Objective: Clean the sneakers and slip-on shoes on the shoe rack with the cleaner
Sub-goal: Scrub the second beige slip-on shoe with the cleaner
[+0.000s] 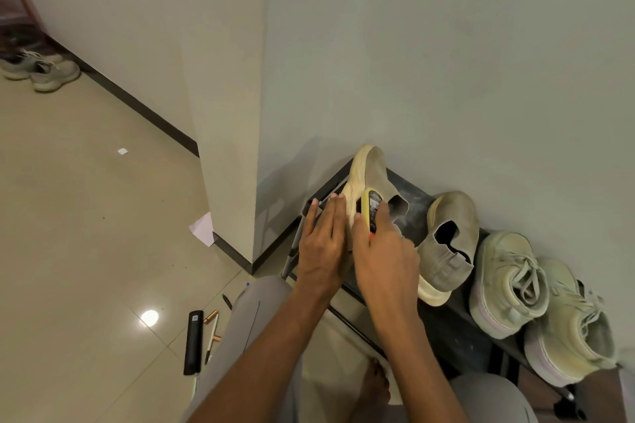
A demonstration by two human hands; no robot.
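The left hand (pixel 323 237) braces the tilted grey slip-on shoe (pixel 372 178) flat-fingered on the black shoe rack (pixel 457 326); the right hand (pixel 385 251) grips the yellow cleaner (pixel 371 213) against its side — scrubbing underway, the neighbouring shoes probably next.

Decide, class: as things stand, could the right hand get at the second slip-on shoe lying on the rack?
Probably yes. The second slip-on shoe lies just beside the right hand with nothing between them, but that hand's grip is taken up by the cleaner, so it would need freeing first.

Bare forearms without sleeves, left hand (pixel 321 244), right hand (pixel 385 251), grey trousers (pixel 261 319), bare foot (pixel 376 385)
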